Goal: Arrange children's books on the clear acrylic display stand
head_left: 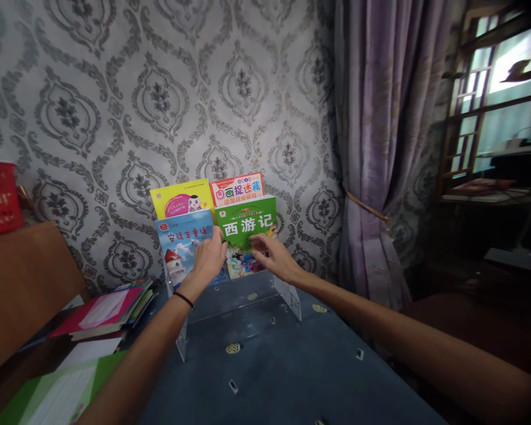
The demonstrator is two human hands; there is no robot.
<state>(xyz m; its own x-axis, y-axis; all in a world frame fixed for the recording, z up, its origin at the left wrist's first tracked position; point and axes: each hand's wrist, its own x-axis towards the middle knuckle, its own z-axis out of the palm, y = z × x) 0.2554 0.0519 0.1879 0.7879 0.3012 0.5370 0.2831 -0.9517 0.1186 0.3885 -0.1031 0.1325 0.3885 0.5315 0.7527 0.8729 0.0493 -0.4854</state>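
Note:
A green picture book (243,227) with white Chinese characters stands in the front row of a clear acrylic stand (287,295), right of a blue storybook (179,239). At the green book's left edge is my left hand (209,257), its fingers and thumb closed against that edge and overlapping the blue book's right side. My right hand (272,255) is in front of the green book's lower right part, fingers curved and thumb apart, with nothing between them. Behind stand a yellow book (177,195) and a red-bordered book (239,186).
On the left lie a stack of books with a pink cover (101,310), a green book (66,389) and a cardboard box (30,289) under a red basket (0,195). The stand is on a dark blue cloth (269,378) against the wall. A purple curtain (371,147) hangs right.

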